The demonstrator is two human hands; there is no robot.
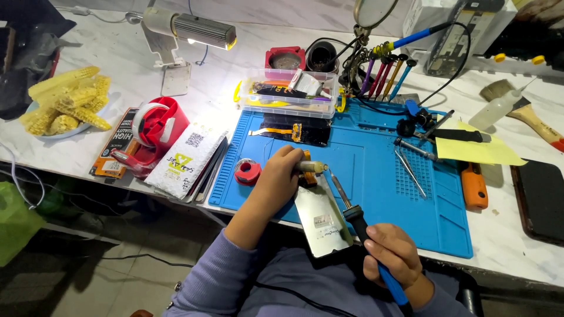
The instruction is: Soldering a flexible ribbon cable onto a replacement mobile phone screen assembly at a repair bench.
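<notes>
Gripping soldering iron (358,220) handle, right-hand fingers (382,249) wrapped

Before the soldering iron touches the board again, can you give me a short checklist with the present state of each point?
1. Right hand grips soldering iron by its handle: ok.
2. Iron tip near the gold tube in left hand: ok.
3. Phone panel flat, partly over the blue mat edge: not ok.
4. Lamp on: ok.
5. Tip tinned and hot: cannot tell.
</notes>
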